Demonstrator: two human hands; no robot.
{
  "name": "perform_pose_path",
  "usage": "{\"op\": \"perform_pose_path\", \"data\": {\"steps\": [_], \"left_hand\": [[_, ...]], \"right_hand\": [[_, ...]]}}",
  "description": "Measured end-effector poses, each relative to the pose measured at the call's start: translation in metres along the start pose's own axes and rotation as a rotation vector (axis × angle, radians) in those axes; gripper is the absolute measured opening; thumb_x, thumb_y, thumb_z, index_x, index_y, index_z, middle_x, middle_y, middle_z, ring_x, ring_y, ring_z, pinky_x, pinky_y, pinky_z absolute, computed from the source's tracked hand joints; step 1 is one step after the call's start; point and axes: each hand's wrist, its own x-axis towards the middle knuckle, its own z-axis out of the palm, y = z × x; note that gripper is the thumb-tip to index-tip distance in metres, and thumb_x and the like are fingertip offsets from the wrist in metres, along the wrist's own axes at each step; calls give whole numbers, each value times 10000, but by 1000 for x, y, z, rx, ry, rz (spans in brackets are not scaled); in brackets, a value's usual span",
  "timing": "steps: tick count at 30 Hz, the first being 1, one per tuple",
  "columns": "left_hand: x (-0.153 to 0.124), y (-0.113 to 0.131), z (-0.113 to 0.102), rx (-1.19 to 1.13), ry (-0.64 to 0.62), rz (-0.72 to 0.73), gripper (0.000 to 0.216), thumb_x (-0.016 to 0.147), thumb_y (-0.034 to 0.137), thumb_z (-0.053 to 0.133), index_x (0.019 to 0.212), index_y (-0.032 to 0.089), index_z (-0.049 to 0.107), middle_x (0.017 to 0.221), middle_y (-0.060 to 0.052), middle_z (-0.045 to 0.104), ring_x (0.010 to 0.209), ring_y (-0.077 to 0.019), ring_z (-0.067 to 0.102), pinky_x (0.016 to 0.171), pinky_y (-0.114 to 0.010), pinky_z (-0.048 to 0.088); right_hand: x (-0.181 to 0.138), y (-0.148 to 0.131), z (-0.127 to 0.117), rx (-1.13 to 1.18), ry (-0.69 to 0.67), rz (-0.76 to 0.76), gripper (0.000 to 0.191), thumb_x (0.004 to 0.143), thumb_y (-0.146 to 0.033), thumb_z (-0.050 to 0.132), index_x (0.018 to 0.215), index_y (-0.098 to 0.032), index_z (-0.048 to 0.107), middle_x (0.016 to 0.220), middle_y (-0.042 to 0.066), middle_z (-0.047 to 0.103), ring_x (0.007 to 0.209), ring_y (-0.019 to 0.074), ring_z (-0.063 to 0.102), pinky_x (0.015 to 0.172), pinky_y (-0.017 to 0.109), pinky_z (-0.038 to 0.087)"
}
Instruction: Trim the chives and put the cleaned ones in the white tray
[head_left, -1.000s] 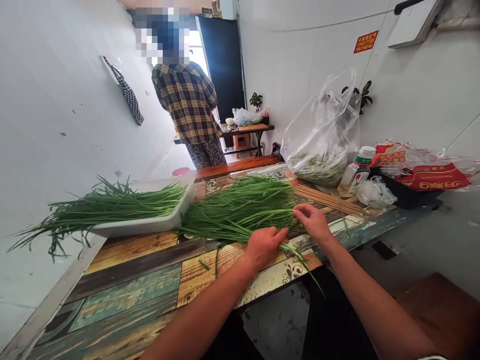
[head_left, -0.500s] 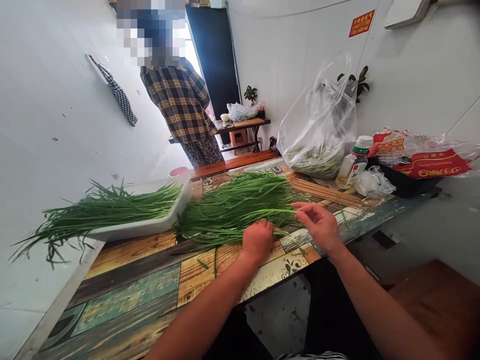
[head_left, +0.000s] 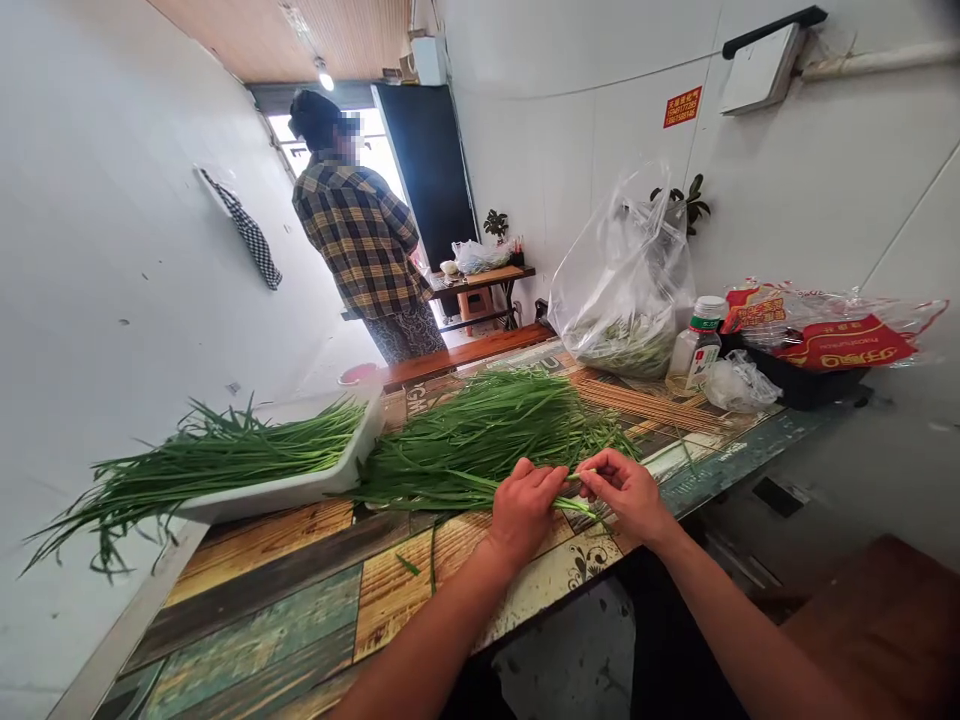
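A loose pile of long garlic chives [head_left: 480, 435] lies on the printed wood-plank tabletop [head_left: 255, 590]. My left hand [head_left: 525, 510] grips a few chive stalks at the near edge of the pile. My right hand [head_left: 626, 495] is just to its right, with finger and thumb pinched on a thin stalk end. The two hands nearly touch. To the left, a white rectangular tray [head_left: 300, 480] holds a second bundle of chives [head_left: 225, 455], whose leaf tips hang past its end.
A clear plastic bag of greens [head_left: 622, 290] stands behind the pile, beside a bottle [head_left: 694, 345] and a black tray with red packaging [head_left: 825, 350]. A person in a plaid shirt [head_left: 356, 235] stands beyond the table, near a wooden bench [head_left: 465, 355].
My right hand has moved left, close to my left hand, and now pinches a stalk end. The view has tilted upward, showing more ceiling and wall.
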Motion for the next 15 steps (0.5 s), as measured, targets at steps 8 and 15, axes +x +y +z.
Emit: {"op": "perform_pose_path", "data": {"steps": [8,15], "left_hand": [[-4,-7,3,151,-152,-103,215,952,270,422,953,226,632,718,-19,622,728,-175,507,703,-292,391],[-4,-10,3,150,-298,-214,163,919,241,465,926,217,625,760,-39,617,788,-195,493,685,-292,391]], "right_hand": [[24,18,-41,-459,100,-140,318,791,-466,585,967,-213,661,1004,80,657,718,183,622,680,337,521],[122,-10,-76,-1207,166,-69,418,852,-338,485,1198,-134,600,1270,167,548,1094,261,565,953,353,412]]}}
